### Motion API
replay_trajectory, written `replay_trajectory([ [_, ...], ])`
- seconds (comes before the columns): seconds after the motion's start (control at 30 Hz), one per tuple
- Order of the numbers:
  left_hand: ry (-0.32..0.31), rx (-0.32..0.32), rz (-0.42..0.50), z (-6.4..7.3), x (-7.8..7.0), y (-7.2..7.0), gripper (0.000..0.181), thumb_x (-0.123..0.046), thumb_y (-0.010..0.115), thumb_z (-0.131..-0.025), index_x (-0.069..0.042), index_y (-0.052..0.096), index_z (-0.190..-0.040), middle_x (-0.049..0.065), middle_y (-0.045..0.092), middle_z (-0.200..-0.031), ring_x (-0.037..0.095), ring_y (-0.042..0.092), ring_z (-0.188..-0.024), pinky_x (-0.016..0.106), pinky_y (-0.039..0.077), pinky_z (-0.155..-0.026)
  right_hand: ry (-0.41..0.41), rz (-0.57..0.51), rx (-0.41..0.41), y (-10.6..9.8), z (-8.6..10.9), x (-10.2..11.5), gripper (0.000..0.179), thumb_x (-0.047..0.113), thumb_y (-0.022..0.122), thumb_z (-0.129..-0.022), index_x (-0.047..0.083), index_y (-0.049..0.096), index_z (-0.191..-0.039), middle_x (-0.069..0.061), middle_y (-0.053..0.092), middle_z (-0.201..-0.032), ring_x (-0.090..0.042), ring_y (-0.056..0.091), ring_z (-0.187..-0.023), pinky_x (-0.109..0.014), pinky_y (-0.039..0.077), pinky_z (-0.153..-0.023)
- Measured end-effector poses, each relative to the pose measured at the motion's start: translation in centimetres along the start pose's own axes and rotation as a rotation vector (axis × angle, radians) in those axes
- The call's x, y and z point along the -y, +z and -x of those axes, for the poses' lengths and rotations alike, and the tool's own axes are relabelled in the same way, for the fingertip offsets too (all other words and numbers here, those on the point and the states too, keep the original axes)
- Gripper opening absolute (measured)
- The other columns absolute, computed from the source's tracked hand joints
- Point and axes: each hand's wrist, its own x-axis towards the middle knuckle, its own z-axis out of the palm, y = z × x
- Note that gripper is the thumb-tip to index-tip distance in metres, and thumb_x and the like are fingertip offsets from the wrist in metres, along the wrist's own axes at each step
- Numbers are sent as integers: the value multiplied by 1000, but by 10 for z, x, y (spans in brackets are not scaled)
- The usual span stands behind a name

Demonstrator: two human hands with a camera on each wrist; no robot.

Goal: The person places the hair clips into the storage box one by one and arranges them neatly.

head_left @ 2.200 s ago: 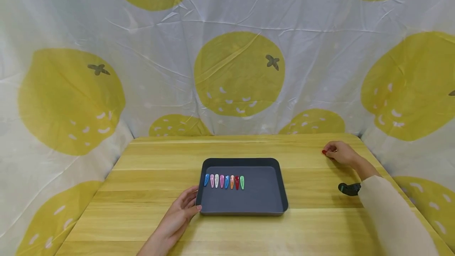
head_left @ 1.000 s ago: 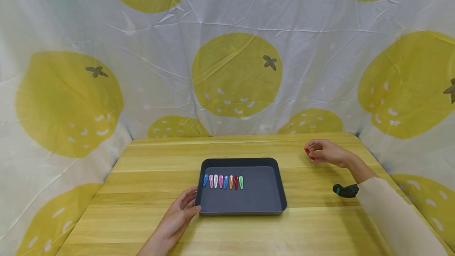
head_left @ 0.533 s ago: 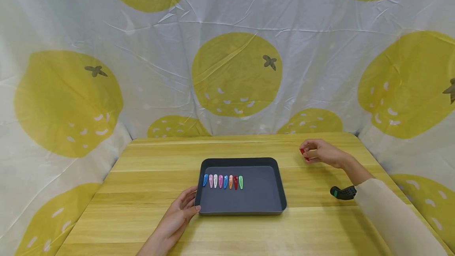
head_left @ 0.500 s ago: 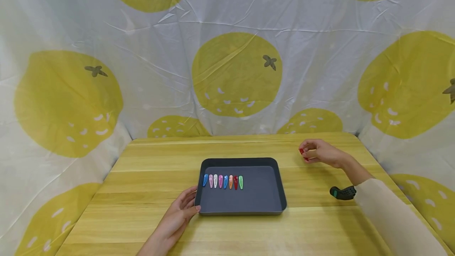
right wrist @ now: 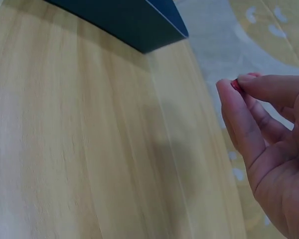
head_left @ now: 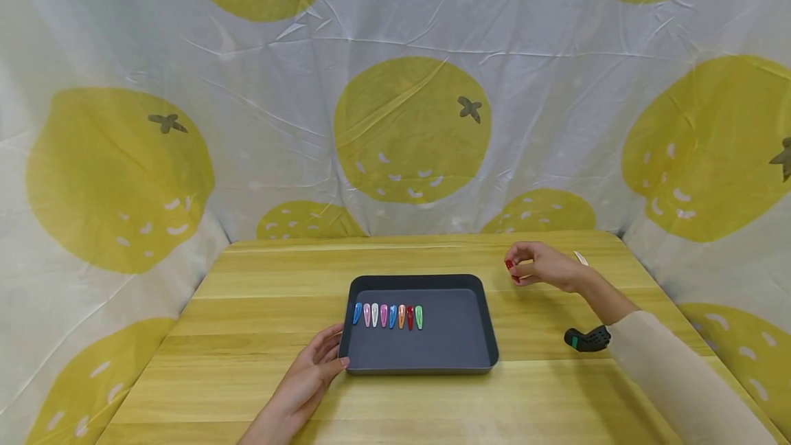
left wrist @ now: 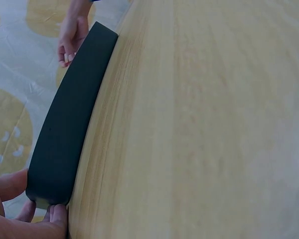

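Resting at the tray's near-left corner, left hand lies on the wooden table, fingers relaxed and straight, thumb touching the rim; it grips nothing. Head view shows that contact from above only. Left wrist view adds the close-up: fingertips against the corner of the dark tray wall, seen edge-on, and the right hand small at the far end.

Dark tray sits mid-table. Row of hair clips lies in its left half, side by side, points toward the person: blue, pink, white, pink, blue, orange, red, green. Only the head view shows them; both wrist views see just the tray's outer wall.

Right of the tray, right hand is raised above the table, apart from the tray, pinching a red hair clip between thumb and fingers. Right wrist view shows only a red sliver between the fingertips, with the tray corner beyond. Head view shows more of its length.

Further right, a white clip lies on the table behind that hand, head view only. Black wrist camera hangs under the beige sleeve.
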Motion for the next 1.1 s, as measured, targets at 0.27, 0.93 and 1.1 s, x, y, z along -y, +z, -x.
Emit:
replay_trajectory([
  [0.27,3,0,-6,-1,1,0,71,14,61,-92,0,34,-156,27,30,-159,40,33,-143,39,43,-108,-28,-15,5,16,-7,7,26,-1,63,-101,-17,50,-117,-22,61,-98,-47,64,-92,-53,58,-85],
  [0.93,7,-7,-8,-1,0,1,70,14,61,-92,1,34,-156,27,31,-158,41,34,-142,41,41,-109,-51,6,97,58,-23,31,8,0,62,-102,-3,56,-105,-21,60,-99,-35,67,-89,-53,59,-84],
  [1.1,8,-17,-12,-1,1,1,71,15,60,-91,1,35,-155,27,31,-158,41,33,-143,46,38,-113,-51,22,115,66,-30,35,11,0,63,-101,-4,56,-107,-21,60,-100,-34,68,-88,-46,61,-80],
])
